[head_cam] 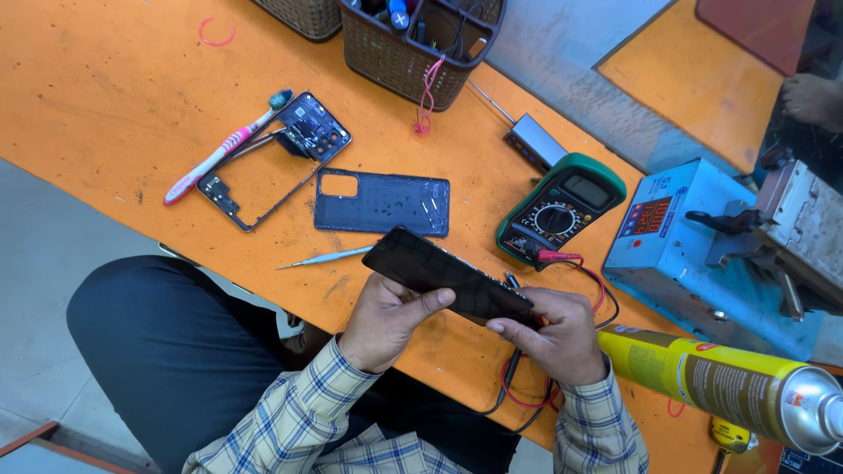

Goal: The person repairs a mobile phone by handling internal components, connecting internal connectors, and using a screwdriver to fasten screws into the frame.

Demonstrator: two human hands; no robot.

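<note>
Both hands hold a black phone screen panel (443, 274) above the orange table's near edge. My left hand (386, 320) grips its near side with the thumb on top. Over at the panel's right end, my right hand (553, 333) pinches it. A dark blue phone back cover (384, 203) lies flat just beyond. A phone frame with its circuit board (277, 158) lies further left, a pink toothbrush (219, 151) across it. A thin screwdriver (325, 258) lies left of the panel.
A green multimeter (562, 208) with red and black leads (527, 386) sits right of the panel. A blue power supply box (680, 254) and a yellow spray can (720, 382) are at the right. Woven baskets (413, 48) stand at the back of the orange table (114, 96).
</note>
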